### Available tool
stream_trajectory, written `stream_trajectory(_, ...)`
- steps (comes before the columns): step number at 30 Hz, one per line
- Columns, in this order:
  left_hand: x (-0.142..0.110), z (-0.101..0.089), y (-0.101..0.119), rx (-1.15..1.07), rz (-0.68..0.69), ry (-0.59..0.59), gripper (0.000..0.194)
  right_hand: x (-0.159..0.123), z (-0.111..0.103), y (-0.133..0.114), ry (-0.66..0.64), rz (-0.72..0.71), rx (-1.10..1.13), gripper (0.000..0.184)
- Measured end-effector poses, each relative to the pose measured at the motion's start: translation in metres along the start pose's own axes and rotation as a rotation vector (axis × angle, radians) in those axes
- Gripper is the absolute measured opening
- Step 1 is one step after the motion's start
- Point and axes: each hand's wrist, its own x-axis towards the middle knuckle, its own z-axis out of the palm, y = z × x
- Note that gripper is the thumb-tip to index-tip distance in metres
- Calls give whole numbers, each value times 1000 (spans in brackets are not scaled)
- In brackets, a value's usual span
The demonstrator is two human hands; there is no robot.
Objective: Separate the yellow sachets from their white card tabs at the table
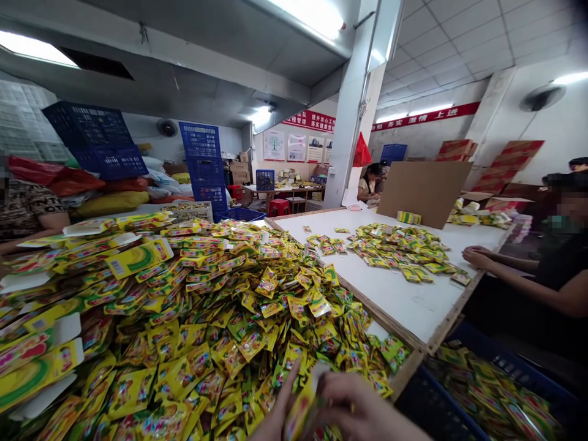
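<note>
My left hand [278,409] is closed around a small yellow carton [301,407], held tilted at the bottom centre. A pale flap stands up at its upper end. Against the carton's right side, my right hand [356,401] has its fingers curled in; what they pinch is hidden and blurred. Both hands are low over a large heap of yellow-green sachets [206,367] with colourful print. Flattened and folded yellow cartons [138,260] are piled at the heap's left and back, some with white flaps open.
A wooden edge [407,373] borders the heap on the right. Beyond it, a white table [427,312] bears small packs [399,248] and a cardboard sheet [425,190]. A blue crate [452,410] of sachets stands lower right. Co-workers sit right, left and behind.
</note>
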Motion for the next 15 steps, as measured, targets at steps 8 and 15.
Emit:
stream_trajectory(8, 96, -77, -30, 927, 76, 453, 41, 40, -185, 64, 717, 359, -660, 33)
stream_trajectory(15, 94, -92, -53, 1012, 150, 435, 35, 110, -41, 44, 378, 13, -627, 34)
